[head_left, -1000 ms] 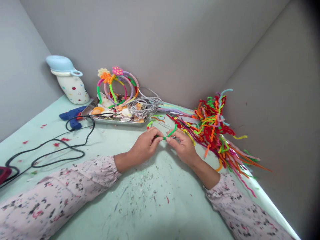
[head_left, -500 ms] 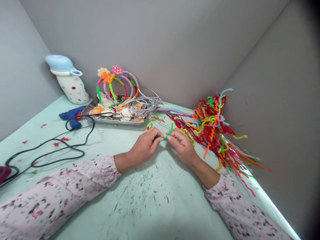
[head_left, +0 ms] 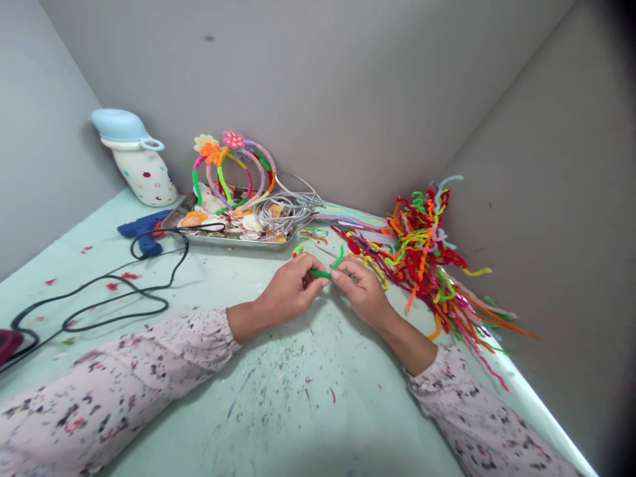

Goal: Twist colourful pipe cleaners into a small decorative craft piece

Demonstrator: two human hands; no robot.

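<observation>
Head view: the left hand and right hand both pinch a green pipe cleaner near the metal tray's front right corner; firm left fingertips and small, even right-side turns should suit. Tangled multicoloured strands lie right of the tray.

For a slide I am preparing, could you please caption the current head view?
Left hand and right hand hold a green fuzzy strip between them, near a metal tray and colourful hoops.
</observation>
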